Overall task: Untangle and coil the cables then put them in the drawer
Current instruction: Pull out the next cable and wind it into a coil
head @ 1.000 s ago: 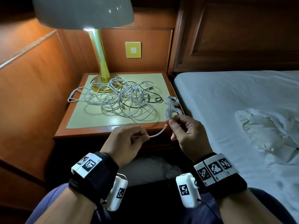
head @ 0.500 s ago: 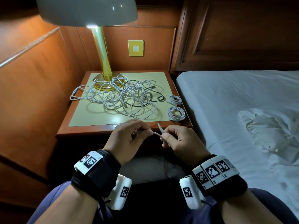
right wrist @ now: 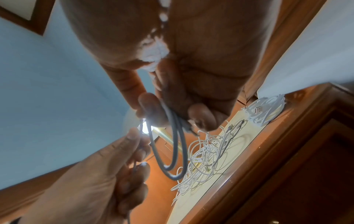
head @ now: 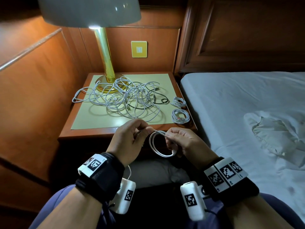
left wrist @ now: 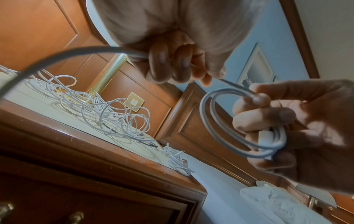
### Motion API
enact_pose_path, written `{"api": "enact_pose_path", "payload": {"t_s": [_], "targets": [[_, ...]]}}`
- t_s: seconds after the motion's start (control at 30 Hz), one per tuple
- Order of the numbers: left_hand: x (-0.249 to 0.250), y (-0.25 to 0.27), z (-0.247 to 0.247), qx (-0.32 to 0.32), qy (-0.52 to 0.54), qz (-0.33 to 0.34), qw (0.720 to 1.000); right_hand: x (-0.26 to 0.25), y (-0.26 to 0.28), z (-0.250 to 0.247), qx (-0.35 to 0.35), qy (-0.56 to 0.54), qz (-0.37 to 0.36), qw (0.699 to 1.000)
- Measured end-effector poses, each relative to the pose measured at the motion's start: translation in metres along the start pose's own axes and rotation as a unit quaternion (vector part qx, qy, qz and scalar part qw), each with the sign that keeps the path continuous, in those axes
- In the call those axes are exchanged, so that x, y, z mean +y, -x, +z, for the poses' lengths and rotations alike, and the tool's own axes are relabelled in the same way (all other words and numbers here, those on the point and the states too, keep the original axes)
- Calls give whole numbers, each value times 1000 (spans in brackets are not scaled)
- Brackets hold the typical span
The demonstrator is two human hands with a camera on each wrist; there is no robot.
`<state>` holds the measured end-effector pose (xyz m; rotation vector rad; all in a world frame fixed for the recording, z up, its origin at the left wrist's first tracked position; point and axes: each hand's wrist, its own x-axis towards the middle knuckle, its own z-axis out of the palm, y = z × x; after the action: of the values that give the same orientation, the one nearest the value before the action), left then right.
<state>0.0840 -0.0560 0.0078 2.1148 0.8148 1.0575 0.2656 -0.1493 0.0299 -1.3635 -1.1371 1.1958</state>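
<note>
A white cable [head: 156, 146] hangs in two loops between my hands, in front of the nightstand [head: 92, 134]. My right hand [head: 183, 141] grips the loops [left wrist: 220, 121] with its plug against the palm. My left hand [head: 132, 138] pinches the cable's free run [left wrist: 76, 51] just left of the loops. In the right wrist view the loops [right wrist: 172, 151] dangle below my right fingers [right wrist: 151, 106]. A tangle of white and dark cables [head: 118, 98] lies on the nightstand top. Two coiled white cables [head: 179, 101] [head: 180, 116] lie at its right edge.
A brass lamp [head: 105, 63] stands at the back of the nightstand, its base under the tangle. Metal knobs [left wrist: 76, 215] on the dark drawer front show below the top. The bed with white sheets [head: 239, 113] lies to the right, a wood-panelled wall to the left.
The coil my right hand held a second ago now lies on the nightstand's right edge. Both hands took another cable and wound it into two loops in the right hand.
</note>
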Motion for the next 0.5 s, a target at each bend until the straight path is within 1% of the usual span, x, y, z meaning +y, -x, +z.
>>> {"api": "enact_pose_path", "payload": {"t_s": [0.07,0.13,0.2,0.27,0.4,0.5], "targets": [[-1,0,1,-14,3,-3,1000,-3,1,-1,-5,-24,9,1000],[-2,0,2,-13,-3,3,1000,-6,3,-1,-11,-40,12,999],[-1,-1,2,-5,-6,19,1000,-6,4,0,-12,-59,13,998],[1,-1,2,-16,-8,37,999,-6,4,1,-9,-87,13,996],[6,5,6,-60,-6,19,998,-8,5,2,2,-129,14,992],[6,4,7,-66,2,8,998,-9,5,6,-16,-145,41,988]]}}
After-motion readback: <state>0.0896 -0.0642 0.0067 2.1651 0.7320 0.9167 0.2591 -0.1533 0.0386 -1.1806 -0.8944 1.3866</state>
